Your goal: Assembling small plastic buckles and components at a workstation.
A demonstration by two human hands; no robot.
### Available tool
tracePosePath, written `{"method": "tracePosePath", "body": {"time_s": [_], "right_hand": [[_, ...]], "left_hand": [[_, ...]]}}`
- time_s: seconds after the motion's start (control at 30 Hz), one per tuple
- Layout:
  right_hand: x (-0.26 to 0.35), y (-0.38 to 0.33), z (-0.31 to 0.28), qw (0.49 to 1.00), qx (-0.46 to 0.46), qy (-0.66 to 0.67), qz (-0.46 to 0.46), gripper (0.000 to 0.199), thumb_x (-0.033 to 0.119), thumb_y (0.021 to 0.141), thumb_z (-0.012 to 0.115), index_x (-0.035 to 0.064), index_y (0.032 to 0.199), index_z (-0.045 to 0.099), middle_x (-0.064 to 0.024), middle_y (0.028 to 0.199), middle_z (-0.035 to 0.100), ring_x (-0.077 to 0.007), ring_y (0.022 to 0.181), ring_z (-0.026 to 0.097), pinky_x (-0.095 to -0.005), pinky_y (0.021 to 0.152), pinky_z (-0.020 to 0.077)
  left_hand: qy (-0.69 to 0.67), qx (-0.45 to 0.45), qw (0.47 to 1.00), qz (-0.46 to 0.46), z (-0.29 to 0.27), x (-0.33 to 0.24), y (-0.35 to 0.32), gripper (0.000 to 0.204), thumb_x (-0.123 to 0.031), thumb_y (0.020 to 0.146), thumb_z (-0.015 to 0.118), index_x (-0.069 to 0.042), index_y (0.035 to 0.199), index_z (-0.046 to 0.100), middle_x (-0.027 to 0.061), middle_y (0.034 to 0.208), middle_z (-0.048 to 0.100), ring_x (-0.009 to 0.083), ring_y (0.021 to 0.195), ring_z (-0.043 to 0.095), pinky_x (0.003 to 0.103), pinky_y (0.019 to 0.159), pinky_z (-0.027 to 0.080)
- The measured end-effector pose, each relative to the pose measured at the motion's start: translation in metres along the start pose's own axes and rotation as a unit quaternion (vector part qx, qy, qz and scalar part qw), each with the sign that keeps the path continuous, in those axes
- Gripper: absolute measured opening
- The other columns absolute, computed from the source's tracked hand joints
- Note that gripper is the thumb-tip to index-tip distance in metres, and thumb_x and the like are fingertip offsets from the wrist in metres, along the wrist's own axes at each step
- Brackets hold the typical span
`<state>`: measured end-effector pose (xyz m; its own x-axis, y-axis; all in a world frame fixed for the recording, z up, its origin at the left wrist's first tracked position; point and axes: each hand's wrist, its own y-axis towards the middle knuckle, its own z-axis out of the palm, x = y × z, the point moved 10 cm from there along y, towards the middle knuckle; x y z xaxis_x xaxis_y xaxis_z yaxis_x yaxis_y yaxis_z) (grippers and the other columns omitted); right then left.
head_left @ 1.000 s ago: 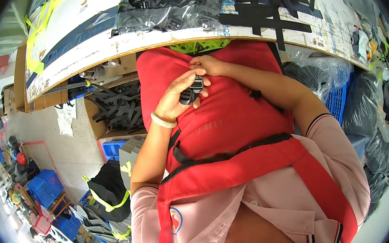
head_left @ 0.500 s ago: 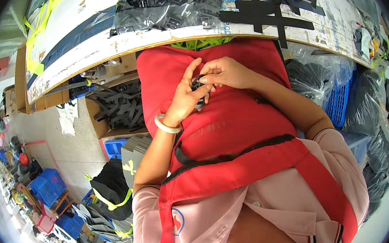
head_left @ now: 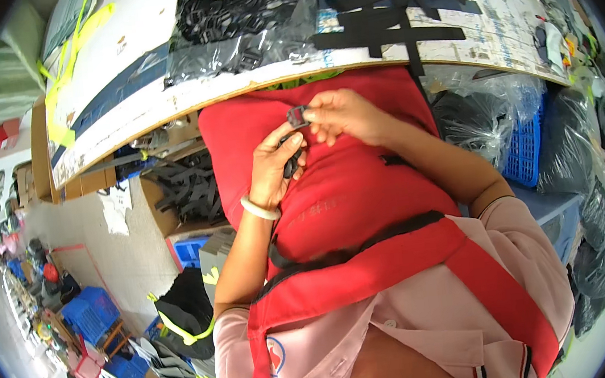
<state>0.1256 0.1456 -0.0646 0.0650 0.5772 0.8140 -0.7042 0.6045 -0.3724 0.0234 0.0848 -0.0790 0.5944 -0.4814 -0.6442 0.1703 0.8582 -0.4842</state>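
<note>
Over the red apron (head_left: 345, 177), both of my hands work close together just below the table edge. Between thumb and fingertips my right hand (head_left: 348, 119) pinches a small black plastic buckle (head_left: 298, 117), and red shows through its opening. The tip of my left index finger reaches the buckle's lower left side. My left hand (head_left: 273, 168), with a white bangle at its wrist, is closed around a small dark bundled piece (head_left: 291, 162); fingers cover part of it, and its kind cannot be made out.
On the white table (head_left: 141, 99) lies a clear bag of black buckles (head_left: 242, 20), beside black webbing straps (head_left: 402, 15). Below left is a carton of dark strips (head_left: 189, 185). A blue crate (head_left: 524, 146) and plastic-wrapped bundles (head_left: 567, 141) stand at the right.
My hands have moved slightly apart, the left one down and left. The buckle now shows at the right fingertips, above the left hand. The whole view has shifted a little.
</note>
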Motion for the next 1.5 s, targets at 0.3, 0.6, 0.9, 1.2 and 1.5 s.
{"method": "tracePosePath", "body": {"time_s": [0.3,0.6,0.9,1.2,1.5], "right_hand": [[0.085,-0.017,0.013,0.871,-0.075,-0.421,-0.242,0.014,0.017,0.088,0.064,0.0022,0.089,0.066,-0.0067,0.079,0.063,-0.0106,0.069,0.058,-0.0274,0.062,0.0469],[0.136,0.002,-0.069,0.621,-0.227,-0.674,-0.328,0.028,0.023,0.081,0.067,0.0066,0.104,0.064,-0.0081,0.103,0.061,-0.0284,0.099,0.054,-0.0370,0.090,0.0440],[0.175,-0.030,-0.045,0.508,-0.247,-0.712,-0.416,0.012,0.017,0.086,0.060,0.0063,0.092,0.063,-0.0075,0.084,0.062,-0.0284,0.079,0.058,-0.0346,0.075,0.0484],[0.057,-0.031,0.029,0.962,-0.040,-0.269,0.028,0.026,0.025,0.094,0.055,0.0024,0.086,0.062,-0.0029,0.061,0.059,-0.0079,0.046,0.055,-0.0209,0.040,0.0411],[0.025,-0.014,0.026,0.996,-0.065,-0.024,0.051,0.025,0.026,0.094,0.057,0.0033,0.085,0.061,-0.0023,0.060,0.057,-0.0068,0.044,0.050,-0.0199,0.040,0.0390]], "left_hand": [[-0.083,-0.014,0.996,0.013,-0.009,-0.014,0.012,0.014,-0.015,0.093,0.060,-0.004,0.100,0.062,0.0054,0.087,0.063,0.0112,0.062,0.057,0.019,0.041,0.042],[0.048,-0.002,0.999,0.001,-0.004,-0.006,0.014,0.018,-0.013,0.090,0.065,-0.001,0.102,0.064,0.0077,0.086,0.067,0.0093,0.059,0.057,0.019,0.040,0.042],[0.184,-0.071,0.979,0.052,0.001,-0.029,0.006,0.017,-0.013,0.086,0.070,0.001,0.095,0.067,0.0048,0.072,0.065,0.0060,0.051,0.054,0.019,0.038,0.039],[0.218,-0.092,0.963,0.129,0.012,-0.051,-0.005,0.012,-0.005,0.085,0.068,0.000,0.096,0.068,-0.0001,0.064,0.060,0.0030,0.049,0.050,0.018,0.039,0.036],[0.499,-0.110,0.787,0.347,0.034,-0.088,-0.029,0.012,-0.003,0.081,0.071,-0.001,0.093,0.069,0.0038,0.072,0.063,0.0101,0.060,0.054,0.025,0.055,0.045]]}}
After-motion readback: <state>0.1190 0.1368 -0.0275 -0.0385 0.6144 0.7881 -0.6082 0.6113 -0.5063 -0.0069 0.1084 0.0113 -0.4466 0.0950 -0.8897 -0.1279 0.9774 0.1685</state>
